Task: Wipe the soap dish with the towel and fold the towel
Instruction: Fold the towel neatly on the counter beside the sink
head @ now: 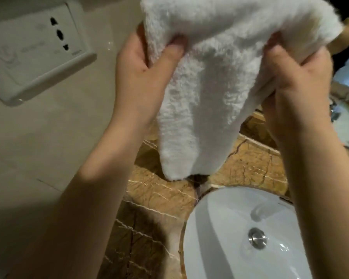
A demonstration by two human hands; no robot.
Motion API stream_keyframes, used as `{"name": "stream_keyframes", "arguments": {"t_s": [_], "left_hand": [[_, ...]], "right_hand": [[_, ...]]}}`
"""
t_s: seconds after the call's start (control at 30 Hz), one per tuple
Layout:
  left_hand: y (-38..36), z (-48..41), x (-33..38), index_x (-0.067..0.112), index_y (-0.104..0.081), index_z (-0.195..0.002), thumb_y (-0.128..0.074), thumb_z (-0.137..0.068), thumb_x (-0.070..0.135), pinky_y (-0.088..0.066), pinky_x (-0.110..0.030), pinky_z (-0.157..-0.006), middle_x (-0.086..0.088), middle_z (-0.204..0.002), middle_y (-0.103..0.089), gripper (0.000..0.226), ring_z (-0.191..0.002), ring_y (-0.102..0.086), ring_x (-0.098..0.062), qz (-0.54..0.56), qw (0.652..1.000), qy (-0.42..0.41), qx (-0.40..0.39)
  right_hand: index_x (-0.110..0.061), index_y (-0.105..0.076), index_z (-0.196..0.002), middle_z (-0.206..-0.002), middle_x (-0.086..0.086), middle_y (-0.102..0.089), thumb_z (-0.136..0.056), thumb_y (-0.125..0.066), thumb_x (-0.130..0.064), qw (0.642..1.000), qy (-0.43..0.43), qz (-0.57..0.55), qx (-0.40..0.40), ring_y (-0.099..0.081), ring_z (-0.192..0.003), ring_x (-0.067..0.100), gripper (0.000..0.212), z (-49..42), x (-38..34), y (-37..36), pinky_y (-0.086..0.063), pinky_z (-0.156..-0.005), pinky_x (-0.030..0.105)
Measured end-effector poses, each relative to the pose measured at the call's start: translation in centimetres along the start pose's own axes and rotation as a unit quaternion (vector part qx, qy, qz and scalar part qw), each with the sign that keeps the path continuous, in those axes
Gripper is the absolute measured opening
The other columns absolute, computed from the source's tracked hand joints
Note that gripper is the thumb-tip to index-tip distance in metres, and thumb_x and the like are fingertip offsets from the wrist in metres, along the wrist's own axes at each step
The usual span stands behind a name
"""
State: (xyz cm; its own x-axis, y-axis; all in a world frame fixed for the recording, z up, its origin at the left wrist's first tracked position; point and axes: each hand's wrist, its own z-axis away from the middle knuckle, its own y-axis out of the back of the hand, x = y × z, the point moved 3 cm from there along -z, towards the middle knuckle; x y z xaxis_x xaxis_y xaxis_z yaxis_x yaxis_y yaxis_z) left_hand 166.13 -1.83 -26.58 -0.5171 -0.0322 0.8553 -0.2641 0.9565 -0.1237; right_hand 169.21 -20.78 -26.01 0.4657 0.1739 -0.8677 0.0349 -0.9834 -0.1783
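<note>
A pale wall (58, 121) is filling the left side, and a brown stone surface (155, 198) with light cracks is running along below it. A white sink (216, 238) is sitting in the surface at the bottom right, with its rim near the surface's edge. A white fluffy towel (199, 87) is hanging in the air above the back of the surface, and its bottom tip is dangling just over the spot behind the sink. The left hand (145, 77) is pinching the towel's left side, with its grip clamped on the cloth, thumb in front. The right hand (298, 83) is squeezing the towel's right side, grip clamped too. A white wall socket (34, 55) is sitting on the wall at the upper left. A shiny round drain (257, 238) is sitting in the sink's bottom.
</note>
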Motion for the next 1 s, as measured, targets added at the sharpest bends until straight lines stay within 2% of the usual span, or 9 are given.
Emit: {"name": "stream_keyframes", "arguments": {"t_s": [0.1, 0.33, 0.47, 0.57, 0.63, 0.73, 0.8, 0.87, 1.0], "left_hand": [[0.9, 0.0, -0.3, 0.01, -0.057, -0.111, -0.057, -0.091, 0.02, -0.053, -0.035, -0.087, -0.005, -0.11, -0.067, 0.022, -0.105, -0.065, -0.019, 0.026, 0.999, -0.005, -0.033], [7.5, 9.2, -11.3, 0.028, -0.067, -0.081, -0.063, -0.087, 0.025, -0.05, -0.014, -0.059, 0.02, -0.071, -0.072, 0.008, -0.073, -0.067, -0.001, -0.137, 0.938, 0.309, -0.077], [12.2, 14.5, -15.2, 0.023, -0.068, -0.076, -0.077, -0.074, 0.027, -0.049, -0.013, -0.061, 0.011, -0.074, -0.072, 0.01, -0.071, -0.067, 0.002, -0.187, 0.829, 0.484, -0.208], [15.1, 15.8, -16.3, 0.017, -0.075, -0.09, -0.087, -0.037, 0.042, -0.057, -0.033, -0.072, -0.007, -0.091, -0.075, 0.06, -0.085, -0.071, -0.022, -0.136, 0.779, 0.572, -0.218], [16.2, 15.4, -16.9, 0.002, -0.07, -0.1, -0.087, -0.04, 0.047, -0.055, -0.042, -0.081, -0.012, -0.086, -0.074, 0.077, -0.084, -0.07, -0.025, -0.186, 0.773, 0.572, -0.202], [15.0, 14.7, -16.8, -0.002, -0.074, -0.073, -0.068, -0.039, 0.082, -0.054, -0.032, -0.065, -0.012, -0.064, -0.073, 0.091, -0.061, -0.069, -0.016, -0.198, 0.724, 0.594, -0.29], [13.3, 13.4, -16.4, 0.007, -0.074, -0.066, -0.065, -0.051, 0.078, -0.054, -0.033, -0.059, -0.013, -0.066, -0.072, 0.073, -0.06, -0.065, -0.023, -0.23, 0.764, 0.53, -0.286], [12.0, 11.7, -16.6, 0.016, -0.07, -0.075, -0.063, -0.071, 0.051, -0.05, -0.042, -0.073, -0.008, -0.074, -0.069, 0.036, -0.073, -0.062, -0.025, -0.353, 0.835, 0.341, -0.249], [8.4, 10.3, -17.7, 0.018, -0.052, -0.13, -0.064, -0.085, 0.02, -0.036, -0.028, -0.096, -0.002, -0.129, -0.057, 0.046, -0.118, -0.051, -0.019, -0.422, 0.843, 0.212, -0.256]], "right_hand": [[-0.011, -0.059, -0.101, -0.094, 0.004, -0.066, -0.079, -0.063, -0.011, 0.996, -0.03, -0.078, 0.003, -0.065, -0.097, 0.026, 0.022, 1.4, 0.3, -0.3, -0.053, -0.087, 0.044], [-0.021, -0.073, -0.084, -0.083, -0.004, -0.076, -0.08, -0.063, -0.003, 0.931, -0.363, 0.01, 0.032, -0.071, -0.075, 0.012, 0.021, 14.7, 10.7, -0.6, -0.052, -0.059, 0.024], [-0.021, -0.074, -0.078, -0.07, -0.01, -0.073, -0.065, -0.065, -0.009, 0.869, -0.473, 0.094, -0.113, -0.066, -0.066, 0.006, 0.02, 20.6, 13.8, -0.3, -0.047, -0.054, 0.016], [-0.014, -0.068, -0.078, -0.071, -0.005, -0.063, -0.062, -0.067, -0.012, 0.853, -0.44, 0.128, -0.25, -0.061, -0.071, 0.01, 0.016, 22.0, 13.5, -0.4, -0.046, -0.063, 0.023], [-0.023, -0.071, -0.091, -0.095, -0.007, -0.069, -0.068, -0.077, -0.013, 0.833, -0.382, 0.15, -0.372, -0.063, -0.093, 0.004, 0.025, 21.9, 12.7, -1.0, -0.049, -0.082, 0.024], [-0.031, -0.066, -0.111, -0.115, -0.015, -0.066, -0.071, -0.079, -0.036, 0.756, -0.341, 0.169, -0.533, -0.057, -0.106, -0.005, 0.043, 21.7, 11.8, -1.7, -0.046, -0.091, 0.022], [-0.028, -0.07, -0.107, -0.107, -0.012, -0.071, -0.077, -0.073, -0.035, 0.784, -0.374, 0.164, -0.468, -0.062, -0.094, -0.007, 0.03, 20.6, 12.2, -2.1, -0.048, -0.081, 0.018], [-0.02, -0.073, -0.103, -0.103, -0.007, -0.073, -0.088, -0.064, -0.025, 0.856, -0.318, 0.237, -0.332, -0.063, -0.091, -0.001, 0.018, 18.4, 13.6, -1.6, -0.046, -0.078, 0.02], [-0.018, -0.056, -0.125, -0.123, 0.005, -0.06, -0.085, -0.061, -0.018, 0.81, -0.185, 0.516, -0.207, -0.053, -0.114, 0.023, 0.04, 14.1, 16.7, -0.4, -0.041, -0.089, 0.032]]}}
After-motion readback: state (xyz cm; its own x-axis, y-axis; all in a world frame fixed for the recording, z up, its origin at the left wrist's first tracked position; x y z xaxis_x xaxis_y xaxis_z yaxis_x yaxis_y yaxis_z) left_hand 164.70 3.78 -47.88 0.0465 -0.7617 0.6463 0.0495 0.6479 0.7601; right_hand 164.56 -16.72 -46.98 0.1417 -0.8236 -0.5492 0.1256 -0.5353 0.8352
